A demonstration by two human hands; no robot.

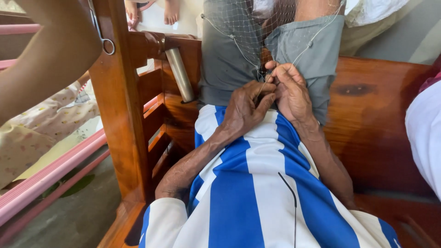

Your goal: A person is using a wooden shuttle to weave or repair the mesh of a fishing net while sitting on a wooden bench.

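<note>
Head view shows the left hand and right hand pinched together on a thin line of the fishing net draped over the lap, fingers closed around the strand. This looks like knotting or mending one mesh; the next move likely calls for a steady pull while the twine stays taut.

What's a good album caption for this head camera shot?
Both hands, left and right, pinch fine net over grey shorts on a wooden bench.

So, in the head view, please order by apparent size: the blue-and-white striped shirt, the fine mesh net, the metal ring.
1. Blue-and-white striped shirt, though nearness to the camera enlarges it.
2. Fine mesh net.
3. Metal ring, clearly smallest.
</note>
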